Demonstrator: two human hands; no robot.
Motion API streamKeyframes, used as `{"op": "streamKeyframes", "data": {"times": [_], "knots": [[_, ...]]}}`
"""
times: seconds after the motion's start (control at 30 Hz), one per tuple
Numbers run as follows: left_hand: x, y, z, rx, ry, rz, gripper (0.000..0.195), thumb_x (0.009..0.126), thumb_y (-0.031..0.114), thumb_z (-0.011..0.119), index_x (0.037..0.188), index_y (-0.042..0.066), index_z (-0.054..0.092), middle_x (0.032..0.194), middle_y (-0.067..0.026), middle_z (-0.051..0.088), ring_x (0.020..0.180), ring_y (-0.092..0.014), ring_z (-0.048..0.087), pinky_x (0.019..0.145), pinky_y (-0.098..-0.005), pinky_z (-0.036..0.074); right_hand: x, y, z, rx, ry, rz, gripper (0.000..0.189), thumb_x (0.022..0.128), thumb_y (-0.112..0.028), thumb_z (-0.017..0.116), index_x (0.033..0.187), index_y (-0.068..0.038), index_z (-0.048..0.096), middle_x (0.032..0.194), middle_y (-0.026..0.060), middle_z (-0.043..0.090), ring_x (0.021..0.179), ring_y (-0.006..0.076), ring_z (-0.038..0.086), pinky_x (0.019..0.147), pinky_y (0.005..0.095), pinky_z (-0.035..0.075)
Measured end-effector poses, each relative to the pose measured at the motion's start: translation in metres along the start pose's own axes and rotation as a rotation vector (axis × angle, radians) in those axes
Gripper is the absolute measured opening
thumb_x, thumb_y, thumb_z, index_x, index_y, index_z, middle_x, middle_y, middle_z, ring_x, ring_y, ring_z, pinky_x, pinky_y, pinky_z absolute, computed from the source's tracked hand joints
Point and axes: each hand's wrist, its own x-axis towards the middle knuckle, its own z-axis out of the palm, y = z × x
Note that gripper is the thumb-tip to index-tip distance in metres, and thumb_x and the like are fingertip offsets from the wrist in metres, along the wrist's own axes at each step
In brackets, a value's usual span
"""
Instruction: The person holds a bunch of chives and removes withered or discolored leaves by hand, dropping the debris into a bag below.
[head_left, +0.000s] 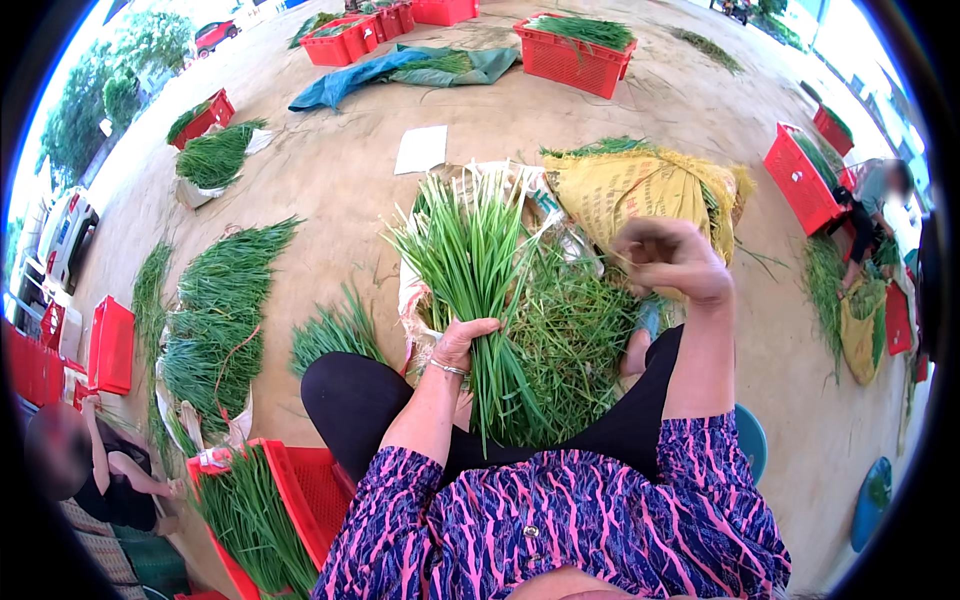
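Note:
My left hand (459, 346) grips a thick bunch of garlic chives (480, 262) around its middle. The pale stem ends point away from me, and the green leaf tips hang towards my lap. To the right, my right hand (671, 259) is raised with curled fingers, blurred by motion; whether it pinches anything cannot be made out. Just beyond that hand lies a yellow woven sack (607, 187) with printed writing and greens inside. A heap of loose, tangled leaves (581, 352) spreads between my legs, partly over a white woven sack (411, 304).
At my left stands a red plastic crate (281, 480) holding chives. More chives (217, 315) lie on sacking farther left. A blue basin (751, 442) sits by my right side. Ahead are a white sheet (421, 149) and a filled red crate (574, 64). People sit at both sides.

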Motion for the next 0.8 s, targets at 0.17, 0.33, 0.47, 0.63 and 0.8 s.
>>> {"op": "streamKeyframes", "data": {"times": [0.17,0.33,0.47,0.63,0.8], "knots": [[-0.006,0.004,0.024,0.168,-0.051,0.011,0.058,0.064,-0.002,0.075,0.120,0.002,0.060,0.104,-0.0083,0.067,0.086,-0.022,0.066,0.079,-0.0363,0.055,0.041,0.077,0.011,-0.054,0.382,0.253,0.083,0.073,-0.003,0.073,0.144,0.007,0.032,0.137,0.0203,0.050,0.082,0.0155,0.063,0.066,0.0266,0.053],[-0.011,-0.002,0.022,0.245,-0.182,-0.106,0.057,0.062,-0.004,0.075,0.117,0.001,0.061,0.107,-0.0117,0.067,0.090,-0.022,0.066,0.081,-0.0353,0.054,0.052,0.115,0.011,-0.390,0.332,0.382,0.046,0.088,-0.023,0.066,0.126,0.000,0.058,0.106,0.0150,0.067,0.087,0.0209,0.062,0.086,0.0362,0.050],[-0.017,-0.002,0.018,0.334,-0.111,-0.060,0.055,0.062,-0.004,0.075,0.116,0.001,0.062,0.104,-0.0126,0.068,0.088,-0.021,0.066,0.080,-0.0337,0.053,0.051,0.080,-0.017,0.103,0.745,0.375,0.023,0.099,-0.021,0.051,0.092,-0.005,0.066,0.065,0.0001,0.054,0.045,0.0063,0.035,0.039,0.0221,0.032],[-0.013,-0.002,0.008,0.283,-0.121,-0.077,0.062,0.063,-0.009,0.073,0.122,0.003,0.060,0.110,-0.0094,0.068,0.099,-0.022,0.066,0.088,-0.0337,0.053,0.010,0.071,-0.082,0.636,0.905,-0.145,0.023,0.101,-0.025,0.051,0.100,-0.003,0.057,0.061,-0.0060,0.037,0.046,0.0058,0.029,0.042,0.0218,0.025],[-0.014,0.004,0.000,0.196,0.047,0.007,0.048,0.068,-0.005,0.071,0.115,0.001,0.062,0.099,-0.0101,0.069,0.081,-0.022,0.067,0.076,-0.0353,0.055,0.004,0.090,-0.090,-0.269,0.709,0.253,0.034,0.097,-0.025,0.052,0.110,0.006,0.058,0.067,0.0022,0.052,0.057,0.0147,0.049,0.055,0.0294,0.042]]}}
